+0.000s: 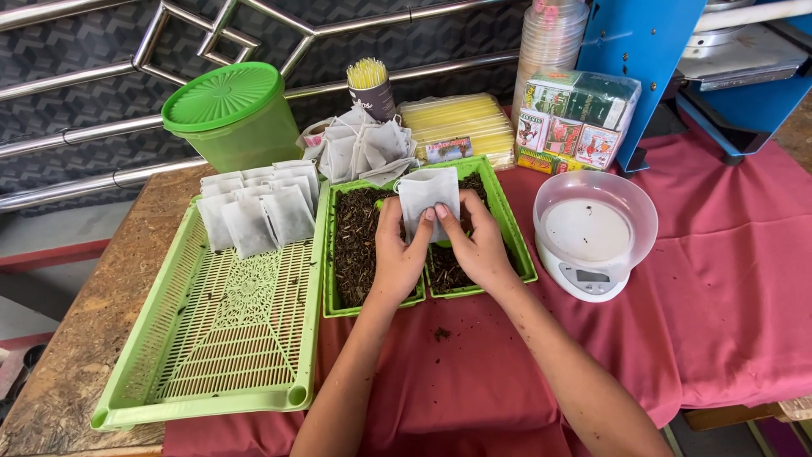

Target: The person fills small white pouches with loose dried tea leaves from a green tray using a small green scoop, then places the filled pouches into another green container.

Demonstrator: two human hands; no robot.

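Head view, reading left to right. Upper left: a green lidded tub (233, 114) stands against the rails. Below it a large green slotted tray (222, 338) fills the left of the frame; filled white sachets (258, 211) lie overlapping in rows along its far edge, apparently laid there to keep finished pieces apart from the loose material. At centre, two small green trays (331, 296) sit side by side on the red cloth (719, 296), both holding dark loose tea (355, 245). Behind them lies a heap of empty sachets (359, 145), a cup of yellow sticks (370, 85) and a yellow packet (457, 123).

Both hands meet over the small trays. Left hand (396, 254) and right hand (476, 245) each pinch a lower side of one white sachet (429, 196), thumbs in front, fingers closed on it. It is held upright above the tea, so spillage likely falls back into the trays.

Right of centre: a white scale with clear bowl (592, 237), bowl nearly empty, within reach of the right hand. Upper right: printed boxes (575, 123), stacked cups (550, 38), a blue machine (651, 59).
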